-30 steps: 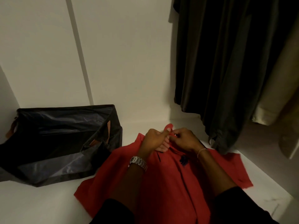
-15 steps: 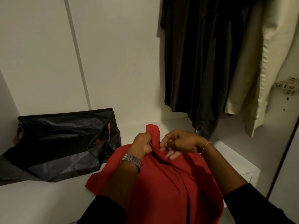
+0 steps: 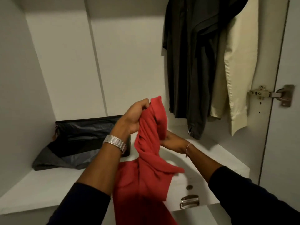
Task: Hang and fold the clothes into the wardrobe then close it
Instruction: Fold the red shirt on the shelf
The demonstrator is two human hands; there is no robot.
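Observation:
A red shirt [image 3: 146,168] hangs bunched in the air over the white wardrobe shelf [image 3: 40,189]. My left hand [image 3: 133,116], with a metal watch at the wrist, grips the shirt near its collar at the top. Lower and to the right, my right hand [image 3: 172,142] holds the cloth from behind, its fingers partly hidden by the fabric. The shirt's lower part drapes down past the shelf's front edge.
A dark open fabric bag [image 3: 78,140] lies on the shelf at the left. Dark garments [image 3: 191,62] and a cream garment [image 3: 238,65] hang at the right. The open door [image 3: 290,127] carries a metal hinge [image 3: 271,95]; a second hinge [image 3: 189,202] sits at the shelf front.
The red shirt has been lifted off the shelf into the air. My left hand rose with its collar, my right hand dropped lower behind the cloth, and the view tilted up.

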